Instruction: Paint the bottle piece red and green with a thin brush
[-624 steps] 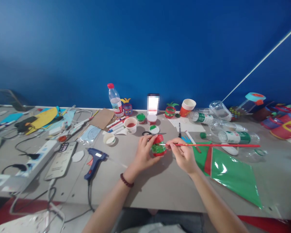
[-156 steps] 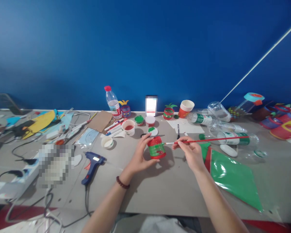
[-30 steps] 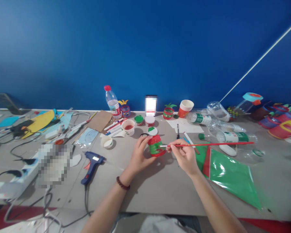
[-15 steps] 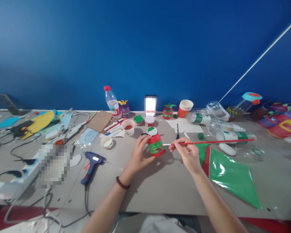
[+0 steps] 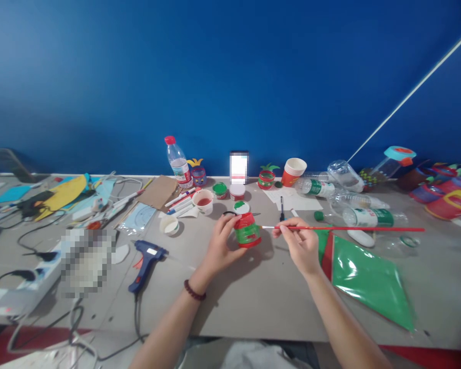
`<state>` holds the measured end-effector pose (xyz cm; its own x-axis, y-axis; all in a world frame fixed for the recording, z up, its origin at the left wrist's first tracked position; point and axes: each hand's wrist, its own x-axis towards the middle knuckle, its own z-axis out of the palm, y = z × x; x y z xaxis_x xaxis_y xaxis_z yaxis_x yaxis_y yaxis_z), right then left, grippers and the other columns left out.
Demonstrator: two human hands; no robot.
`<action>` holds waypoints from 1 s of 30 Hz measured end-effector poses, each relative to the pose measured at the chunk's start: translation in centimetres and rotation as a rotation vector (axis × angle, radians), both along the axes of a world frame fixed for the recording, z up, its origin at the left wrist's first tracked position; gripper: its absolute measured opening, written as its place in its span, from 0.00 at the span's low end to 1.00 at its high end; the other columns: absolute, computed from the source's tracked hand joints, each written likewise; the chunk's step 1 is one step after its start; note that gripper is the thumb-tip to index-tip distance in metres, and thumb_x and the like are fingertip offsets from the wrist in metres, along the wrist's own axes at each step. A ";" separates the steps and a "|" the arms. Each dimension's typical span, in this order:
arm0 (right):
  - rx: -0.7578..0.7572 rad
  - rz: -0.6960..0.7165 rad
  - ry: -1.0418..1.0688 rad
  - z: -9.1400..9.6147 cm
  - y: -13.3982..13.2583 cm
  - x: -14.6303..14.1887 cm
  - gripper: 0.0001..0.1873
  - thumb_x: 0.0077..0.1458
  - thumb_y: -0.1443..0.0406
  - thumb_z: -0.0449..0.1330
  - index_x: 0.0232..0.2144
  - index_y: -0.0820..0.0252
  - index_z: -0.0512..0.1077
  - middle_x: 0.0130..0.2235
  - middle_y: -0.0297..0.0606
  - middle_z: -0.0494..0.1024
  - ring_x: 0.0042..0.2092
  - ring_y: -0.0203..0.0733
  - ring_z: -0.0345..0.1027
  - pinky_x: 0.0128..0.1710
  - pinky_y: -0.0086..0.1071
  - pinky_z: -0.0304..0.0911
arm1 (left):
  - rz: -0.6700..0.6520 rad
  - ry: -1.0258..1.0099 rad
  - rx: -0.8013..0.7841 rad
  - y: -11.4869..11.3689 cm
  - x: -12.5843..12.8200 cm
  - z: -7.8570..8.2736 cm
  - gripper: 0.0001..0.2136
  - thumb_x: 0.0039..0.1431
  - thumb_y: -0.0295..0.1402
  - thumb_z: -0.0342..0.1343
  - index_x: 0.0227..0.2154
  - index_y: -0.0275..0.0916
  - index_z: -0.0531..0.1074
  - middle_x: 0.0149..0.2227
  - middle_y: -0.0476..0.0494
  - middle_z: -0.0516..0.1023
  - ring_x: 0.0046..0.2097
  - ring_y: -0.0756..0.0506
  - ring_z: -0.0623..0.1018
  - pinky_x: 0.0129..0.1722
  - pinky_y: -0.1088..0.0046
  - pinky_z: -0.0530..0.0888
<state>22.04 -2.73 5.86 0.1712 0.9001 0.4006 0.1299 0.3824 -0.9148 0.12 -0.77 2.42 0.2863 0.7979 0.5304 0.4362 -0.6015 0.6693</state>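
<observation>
My left hand point(image 5: 223, 241) is closed round the left side of a small cup point(image 5: 247, 233) painted with red bands at its ends and green in the middle. The cup is tilted and looks partly see-through. A long red paintbrush point(image 5: 349, 228) is pinched in my right hand point(image 5: 297, 243), its bristles at the cup's right edge; whether they touch is hard to tell. Just behind the cup lies a white lid point(image 5: 242, 207) with green paint on it. Farther back stand a green paint jar point(image 5: 219, 191) and a white-topped jar point(image 5: 237, 192).
A blue glue gun point(image 5: 148, 264) lies left of my hands, with a paper cup point(image 5: 203, 202) and markers behind it. Right of me are a green sheet pack point(image 5: 369, 279) and several plastic bottles point(image 5: 369, 217). A power strip point(image 5: 42, 277) with cables sits far left.
My right hand and the paintbrush have shifted slightly to the right, and the brush lies more level. The cup has turned or tilted a little in my left hand.
</observation>
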 end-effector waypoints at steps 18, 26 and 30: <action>0.190 -0.087 -0.337 -0.9 -0.1 -0.3 0.05 0.61 0.66 0.58 0.34 0.57 0.73 0.31 0.37 0.80 0.33 0.42 0.77 0.36 0.34 0.72 | 0.013 0.039 0.015 -0.3 -0.1 0.5 0.32 0.54 0.33 0.64 0.61 0.45 0.60 0.59 0.37 0.65 0.62 0.35 0.65 0.63 0.51 0.65; 0.096 0.000 -0.017 -0.5 -0.3 -0.8 0.04 0.62 0.64 0.59 0.34 0.57 0.73 0.29 0.36 0.79 0.30 0.41 0.77 0.32 0.33 0.75 | 0.010 0.023 0.000 -0.2 0.0 0.3 0.32 0.54 0.32 0.64 0.61 0.47 0.60 0.59 0.38 0.64 0.62 0.36 0.65 0.62 0.51 0.65; 0.082 0.102 -0.062 -0.9 -0.6 -1.5 0.04 0.62 0.65 0.58 0.36 0.57 0.73 0.33 0.38 0.80 0.34 0.42 0.79 0.35 0.34 0.75 | -0.014 0.043 0.019 -0.2 0.0 0.2 0.34 0.54 0.33 0.65 0.62 0.47 0.59 0.60 0.37 0.63 0.63 0.35 0.65 0.64 0.50 0.63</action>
